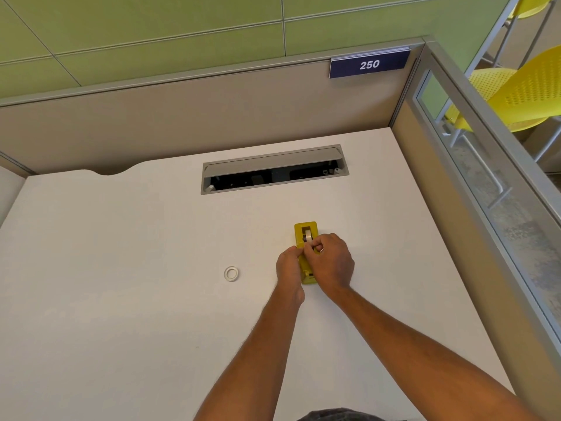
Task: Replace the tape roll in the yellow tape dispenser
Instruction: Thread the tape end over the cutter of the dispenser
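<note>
Left hand [289, 266], right hand [332, 262] hold dispenser [312, 227] lengthwise away.

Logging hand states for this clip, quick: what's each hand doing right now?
Left hand: closed, gripping the yellow tape dispenser.
Right hand: closed, fingers curled on the same dispenser.

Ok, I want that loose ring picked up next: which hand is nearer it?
Left. The left hand grips the dispenser on the side facing the ring; the right hand is on the dispenser's far side.
</note>
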